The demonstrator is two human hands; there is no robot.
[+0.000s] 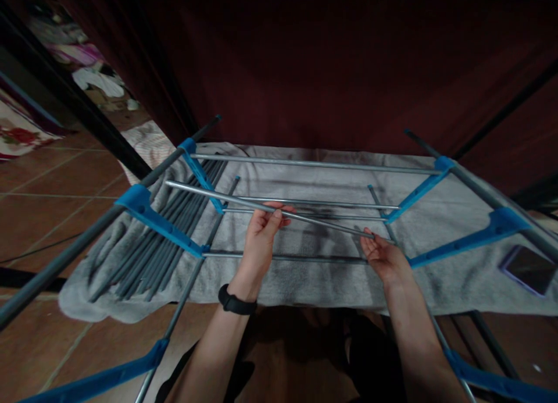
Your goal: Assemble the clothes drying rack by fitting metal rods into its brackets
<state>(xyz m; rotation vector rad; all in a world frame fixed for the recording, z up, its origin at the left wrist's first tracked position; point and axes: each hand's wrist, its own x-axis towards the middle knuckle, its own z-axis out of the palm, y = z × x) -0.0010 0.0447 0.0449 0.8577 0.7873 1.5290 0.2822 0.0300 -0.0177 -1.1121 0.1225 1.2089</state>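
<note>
A thin silver metal tube [322, 222] slants across the middle, its left end higher than its right. My left hand [264, 228] is closed on it near its middle, thumb on top, with a black band at the wrist. At the tube's right end, my right hand [381, 253] pinches it between thumb and fingers. Around both hands stands a rack frame of grey poles [163, 169] with blue plastic brackets [150, 217]. Several silver crossbars [305, 163] span between the left and right brackets. The tube passes above these bars; whether its right end touches a bracket I cannot tell.
Several loose grey tubes [174, 240] lie on a grey blanket [305, 286] at left. A phone [528, 268] lies on the blanket at right. Behind hangs a dark red curtain [326, 66]. Brown floor tiles [39, 217] and a pile of cloth [98, 80] show at left.
</note>
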